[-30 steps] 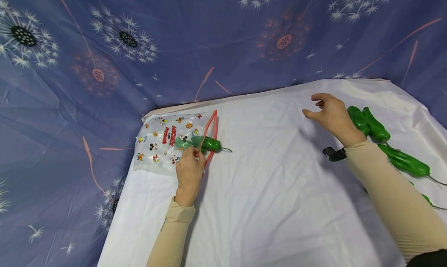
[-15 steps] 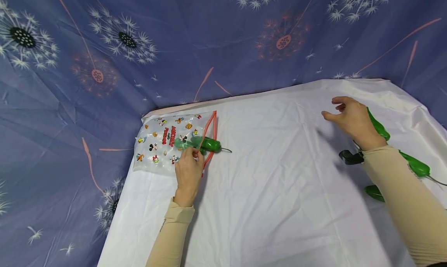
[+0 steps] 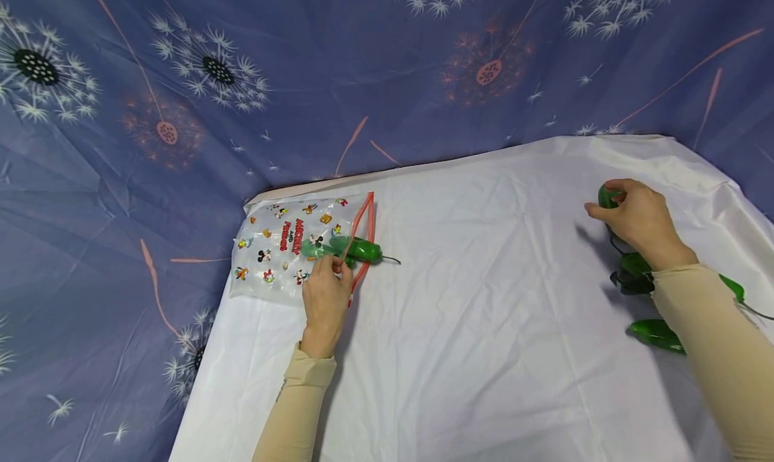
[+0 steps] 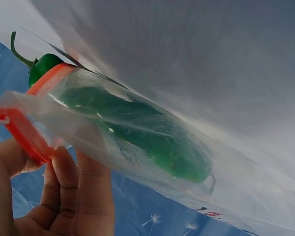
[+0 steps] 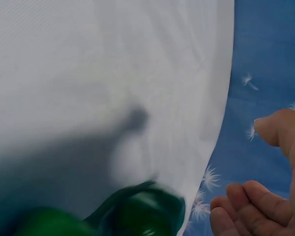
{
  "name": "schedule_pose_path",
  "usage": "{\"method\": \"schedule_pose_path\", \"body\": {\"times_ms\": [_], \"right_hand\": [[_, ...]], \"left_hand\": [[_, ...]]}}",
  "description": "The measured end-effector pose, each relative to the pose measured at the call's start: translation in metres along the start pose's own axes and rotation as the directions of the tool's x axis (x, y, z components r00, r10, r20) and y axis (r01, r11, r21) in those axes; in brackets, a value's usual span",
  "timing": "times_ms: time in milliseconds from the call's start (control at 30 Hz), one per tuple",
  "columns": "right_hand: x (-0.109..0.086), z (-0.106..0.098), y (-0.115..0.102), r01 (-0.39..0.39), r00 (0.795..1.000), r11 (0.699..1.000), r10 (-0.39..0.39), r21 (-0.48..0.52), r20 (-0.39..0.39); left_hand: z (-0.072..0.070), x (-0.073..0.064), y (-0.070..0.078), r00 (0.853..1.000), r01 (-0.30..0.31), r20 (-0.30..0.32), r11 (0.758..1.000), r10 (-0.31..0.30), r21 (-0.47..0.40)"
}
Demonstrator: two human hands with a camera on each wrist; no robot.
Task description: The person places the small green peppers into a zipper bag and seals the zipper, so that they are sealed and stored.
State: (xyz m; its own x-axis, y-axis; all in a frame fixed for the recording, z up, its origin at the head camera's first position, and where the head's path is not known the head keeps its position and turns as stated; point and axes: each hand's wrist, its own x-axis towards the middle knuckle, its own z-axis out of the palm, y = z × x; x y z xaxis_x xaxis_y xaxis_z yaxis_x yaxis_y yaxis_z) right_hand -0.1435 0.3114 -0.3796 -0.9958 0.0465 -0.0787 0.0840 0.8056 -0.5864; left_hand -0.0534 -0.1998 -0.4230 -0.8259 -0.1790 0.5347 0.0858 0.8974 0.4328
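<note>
My left hand (image 3: 326,301) pinches the red-zip mouth of a clear printed zip bag (image 3: 275,244) lying at the left. A green pepper (image 3: 366,250) lies partly inside, its stem end poking out through the mouth; the left wrist view shows more green (image 4: 177,157) through the plastic. At the right, my right hand (image 3: 650,223) hovers over several green peppers with thumb and fingers apart. One pepper (image 3: 607,197) shows just behind its fingertips, and contact cannot be made out. In the right wrist view, a pepper (image 5: 150,211) lies left of the fingers (image 5: 255,201).
Another green pepper (image 3: 656,334) lies nearer me, and one (image 3: 732,287) is partly covered by my right sleeve (image 3: 713,348). A white cloth (image 3: 471,314) covers the table. Blue dandelion-print fabric (image 3: 399,79) hangs behind its far edge.
My right hand has moved right and slightly nearer me, to over the peppers, with its fingers still apart. My left hand and the bag have stayed in place.
</note>
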Motion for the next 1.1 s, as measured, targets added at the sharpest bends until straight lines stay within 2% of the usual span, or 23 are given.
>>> {"method": "schedule_pose_path", "body": {"times_ms": [333,867,1100], "right_hand": [[-0.007,-0.001,0.019,-0.011,1.000,0.999,0.012,-0.037,0.028],[-0.008,-0.002,0.038,-0.053,0.997,0.995,0.048,-0.081,-0.059],[-0.008,0.000,0.045,-0.099,0.995,0.988,0.096,-0.115,-0.035]], "left_hand": [[-0.001,0.000,0.000,1.000,-0.010,-0.004,1.000,0.010,-0.005],[0.000,0.001,-0.001,1.000,-0.011,-0.004,1.000,0.011,-0.015],[0.000,0.001,-0.002,1.000,-0.010,-0.008,1.000,0.009,-0.014]]}}
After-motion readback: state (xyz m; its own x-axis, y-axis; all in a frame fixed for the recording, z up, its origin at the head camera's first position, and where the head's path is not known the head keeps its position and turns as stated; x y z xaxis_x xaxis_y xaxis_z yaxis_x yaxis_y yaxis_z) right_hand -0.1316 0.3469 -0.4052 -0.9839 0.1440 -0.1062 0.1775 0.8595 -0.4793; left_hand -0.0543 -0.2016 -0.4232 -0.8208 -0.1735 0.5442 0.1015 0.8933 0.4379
